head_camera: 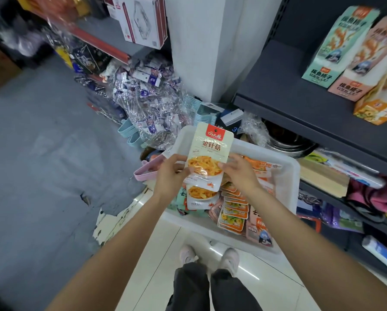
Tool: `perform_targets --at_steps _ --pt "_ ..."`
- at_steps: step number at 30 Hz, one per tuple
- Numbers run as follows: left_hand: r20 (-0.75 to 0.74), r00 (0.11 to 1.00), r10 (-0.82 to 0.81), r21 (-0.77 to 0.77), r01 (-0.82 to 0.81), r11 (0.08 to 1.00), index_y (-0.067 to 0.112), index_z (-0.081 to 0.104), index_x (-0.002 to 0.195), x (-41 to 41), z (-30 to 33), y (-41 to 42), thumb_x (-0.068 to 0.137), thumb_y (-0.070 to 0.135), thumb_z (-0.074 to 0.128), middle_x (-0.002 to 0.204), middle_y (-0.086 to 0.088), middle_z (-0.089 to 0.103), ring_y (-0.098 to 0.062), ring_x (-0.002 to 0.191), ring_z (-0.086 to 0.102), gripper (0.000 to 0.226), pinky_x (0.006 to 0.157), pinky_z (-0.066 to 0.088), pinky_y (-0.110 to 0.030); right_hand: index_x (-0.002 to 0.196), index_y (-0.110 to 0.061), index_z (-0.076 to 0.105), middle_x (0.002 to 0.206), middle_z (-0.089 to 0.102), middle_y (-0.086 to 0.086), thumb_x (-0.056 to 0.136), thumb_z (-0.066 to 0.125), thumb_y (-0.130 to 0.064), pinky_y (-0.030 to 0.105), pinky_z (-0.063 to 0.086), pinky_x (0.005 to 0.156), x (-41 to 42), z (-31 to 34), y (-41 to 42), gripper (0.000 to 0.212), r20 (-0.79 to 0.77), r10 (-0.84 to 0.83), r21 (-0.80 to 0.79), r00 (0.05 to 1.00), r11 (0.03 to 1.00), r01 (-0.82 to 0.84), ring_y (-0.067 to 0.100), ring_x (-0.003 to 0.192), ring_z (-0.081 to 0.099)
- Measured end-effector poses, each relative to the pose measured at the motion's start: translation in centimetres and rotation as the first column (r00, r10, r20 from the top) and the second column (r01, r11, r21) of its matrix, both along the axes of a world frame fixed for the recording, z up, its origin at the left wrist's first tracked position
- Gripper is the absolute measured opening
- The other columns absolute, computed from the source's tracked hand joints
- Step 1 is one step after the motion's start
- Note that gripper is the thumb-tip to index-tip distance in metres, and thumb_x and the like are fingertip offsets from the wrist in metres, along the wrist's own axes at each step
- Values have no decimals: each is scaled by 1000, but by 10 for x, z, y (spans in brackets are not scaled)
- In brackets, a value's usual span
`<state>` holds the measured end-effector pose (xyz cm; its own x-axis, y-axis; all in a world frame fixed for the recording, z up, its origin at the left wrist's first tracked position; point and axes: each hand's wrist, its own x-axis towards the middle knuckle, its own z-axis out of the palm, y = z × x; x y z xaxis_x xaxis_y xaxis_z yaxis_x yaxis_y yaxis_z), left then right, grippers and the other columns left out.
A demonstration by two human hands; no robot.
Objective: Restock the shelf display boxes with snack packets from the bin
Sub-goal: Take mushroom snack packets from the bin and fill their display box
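Observation:
Above the white plastic bin (pixel 287 173) I hold up a cream snack packet (pixel 210 149) with a red label and a picture of orange strips. My left hand (pixel 170 173) grips its lower left edge and my right hand (pixel 239 171) pinches its right edge. A second, like packet (pixel 201 196) sits just below it, under my hands. Inside the bin lie several more packets (pixel 235 209), orange, pink and teal. On the dark shelf at the upper right stand a teal display box (pixel 336 46), a pink one (pixel 365 63) and an orange one (pixel 376 111).
A grey pillar (pixel 206 48) rises behind the bin. Clear bags of small wrapped goods (pixel 147 97) are piled on the floor to its left. Lower shelves (pixel 345 198) on the right hold mixed goods. My shoes (pixel 210 259) stand on white tiles beside a grey floor (pixel 42 142).

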<state>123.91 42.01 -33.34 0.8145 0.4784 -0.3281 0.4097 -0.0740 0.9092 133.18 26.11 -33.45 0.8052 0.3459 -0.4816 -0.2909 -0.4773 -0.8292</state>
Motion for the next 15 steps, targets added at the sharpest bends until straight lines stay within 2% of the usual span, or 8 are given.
perform_targets --at_steps 3,5,7,9,12,15 --pt "-56 996 -68 59 71 996 23 61 91 6 -15 -10 90 3 56 95 -4 70 -21 89 66 21 80 54 -36 105 -18 56 110 66 9 91 57 -6 49 53 87 5 -4 -11 18 -14 -147 8 989 989 147 26 99 64" --pt "-219 968 -123 211 170 963 12 61 112 9 -32 -13 91 3 54 115 -9 64 -23 103 60 24 91 47 -32 99 -21 57 106 66 7 91 57 -4 51 54 85 6 -7 -21 19 -11 -181 -10 983 983 181 27 98 64" --pt "-410 899 -156 302 295 907 8 47 130 9 -47 -16 86 15 65 124 -12 53 -27 111 52 48 93 41 -33 92 -29 57 110 66 6 91 57 -4 52 54 84 6 -11 -30 24 -16 -218 -28 976 976 218 27 102 63" --pt "-493 855 -161 289 336 897 8 39 131 8 -58 -20 77 19 74 122 -14 45 -29 112 46 66 91 39 -34 90 -32 57 117 64 7 90 58 -4 53 54 83 7 -15 -38 28 -15 -247 -40 969 968 246 29 108 61" --pt "-464 875 -136 268 285 920 7 40 125 6 -68 -23 70 13 78 118 -14 51 -30 110 50 67 86 40 -33 102 -23 57 121 62 11 90 58 -5 53 56 78 7 -19 -47 21 -36 -270 -55 962 962 268 31 109 60" --pt "-369 928 -58 200 140 970 5 50 117 5 -63 -18 79 7 70 113 -12 64 -28 104 59 43 81 43 -29 106 -22 57 120 62 11 90 59 -7 51 57 76 8 -20 -51 22 -34 -259 -78 965 963 256 30 108 61"
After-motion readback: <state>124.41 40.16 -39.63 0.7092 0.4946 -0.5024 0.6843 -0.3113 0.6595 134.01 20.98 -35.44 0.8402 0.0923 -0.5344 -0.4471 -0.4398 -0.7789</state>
